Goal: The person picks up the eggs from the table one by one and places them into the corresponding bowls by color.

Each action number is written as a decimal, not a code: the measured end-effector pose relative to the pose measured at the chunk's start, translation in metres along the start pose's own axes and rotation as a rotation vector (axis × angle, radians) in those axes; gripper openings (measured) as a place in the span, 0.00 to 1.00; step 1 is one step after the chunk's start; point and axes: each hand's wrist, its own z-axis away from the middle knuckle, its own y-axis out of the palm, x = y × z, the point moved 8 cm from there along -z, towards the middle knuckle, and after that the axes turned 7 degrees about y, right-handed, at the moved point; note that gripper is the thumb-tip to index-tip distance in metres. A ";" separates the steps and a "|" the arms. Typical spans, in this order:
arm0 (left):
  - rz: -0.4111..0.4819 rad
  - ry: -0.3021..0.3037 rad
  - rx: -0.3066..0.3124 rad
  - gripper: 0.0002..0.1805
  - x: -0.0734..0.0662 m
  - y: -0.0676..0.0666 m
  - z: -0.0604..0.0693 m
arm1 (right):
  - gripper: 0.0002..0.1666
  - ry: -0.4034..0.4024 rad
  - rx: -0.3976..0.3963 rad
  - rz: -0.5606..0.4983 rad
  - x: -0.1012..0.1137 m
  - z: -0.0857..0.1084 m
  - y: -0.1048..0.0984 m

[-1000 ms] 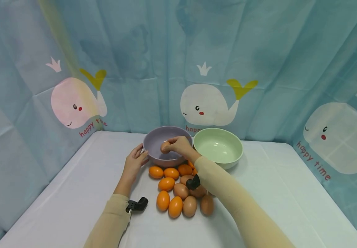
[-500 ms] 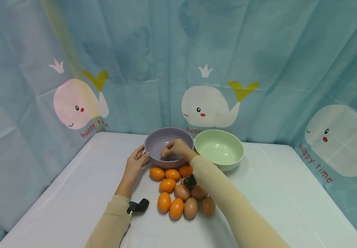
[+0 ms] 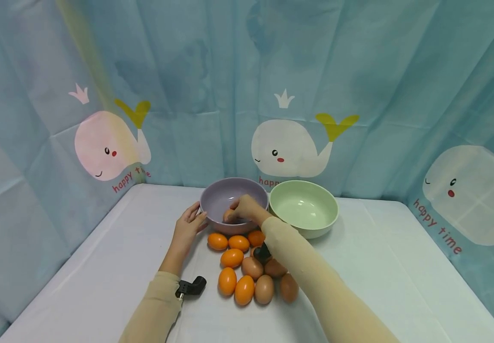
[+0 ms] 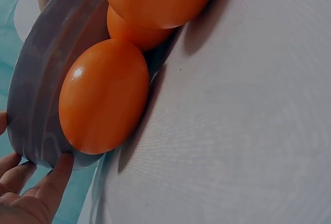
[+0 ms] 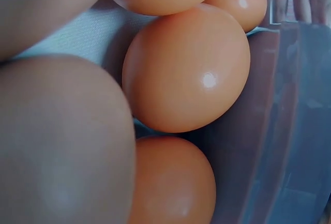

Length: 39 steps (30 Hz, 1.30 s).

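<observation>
My right hand [image 3: 247,208] reaches into the purple bowl [image 3: 214,194] and pinches a brown egg [image 3: 228,216] low inside it. Against the bowl's left outer side rests my left hand [image 3: 188,225]; in the left wrist view its fingertips [image 4: 63,163] touch the wall from outside. In front of the bowl lie several orange eggs [image 3: 231,258] and, nearer my right forearm, several brown eggs [image 3: 264,289]. My right sleeve hides part of this group. The right wrist view shows eggs beside the bowl's wall, not the held egg.
A light green bowl [image 3: 328,221] stands right of the purple one, close beside it. Both are near the far edge of the white table [image 3: 401,276]. A blue curtain [image 3: 212,95] with whale prints hangs behind and around the table.
My right hand has lowered the brown egg from higher in the purple bowl toward its bottom. My left hand keeps its place at the bowl's side. The head view has shifted slightly.
</observation>
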 end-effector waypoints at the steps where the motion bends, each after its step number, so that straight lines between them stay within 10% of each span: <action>1: -0.002 0.000 -0.001 0.34 0.000 0.000 0.000 | 0.17 0.003 0.000 0.002 0.000 0.000 0.000; 28: 0.008 0.014 0.011 0.34 -0.002 -0.001 0.000 | 0.22 -0.002 -0.001 0.020 0.004 0.003 0.000; 39: 0.008 0.020 0.005 0.34 0.001 -0.001 0.000 | 0.28 -0.028 -0.098 -0.166 0.005 0.014 -0.021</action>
